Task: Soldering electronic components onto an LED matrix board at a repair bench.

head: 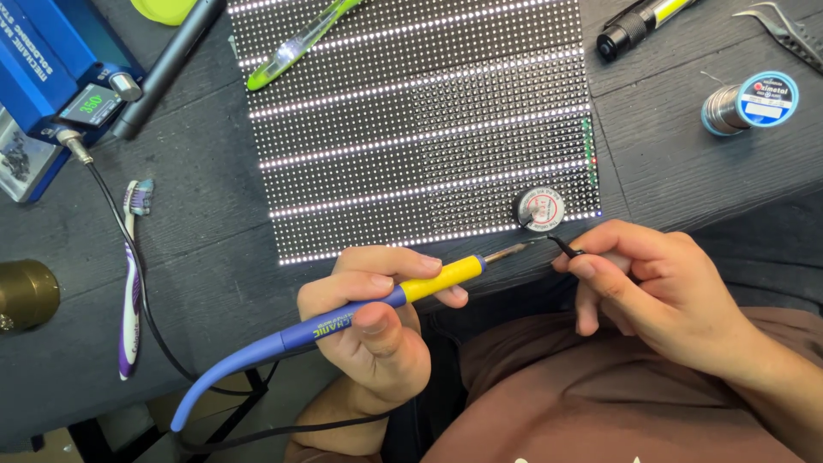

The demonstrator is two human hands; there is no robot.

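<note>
My left hand [377,317] grips a soldering iron [403,291] with a blue handle and yellow collar, its metal tip pointing right. My right hand [651,283] pinches thin black tweezers [566,248] whose tip nearly meets the iron's tip, just off the near edge of the LED matrix panel [420,120]. The panel lies flat on the dark table with several rows of lit white dots. A small round reel of solder wick [539,208] rests on the panel's near right corner, right above the two tips.
A blue soldering station [51,77] with a lit display stands at far left, its cable [129,266] running along the table. A toothbrush [131,283], brass stand [26,294], green-handled brush [296,45], black pen tool [167,69], solder spool [753,101], marker [639,26] and steel tweezers [789,30] lie around.
</note>
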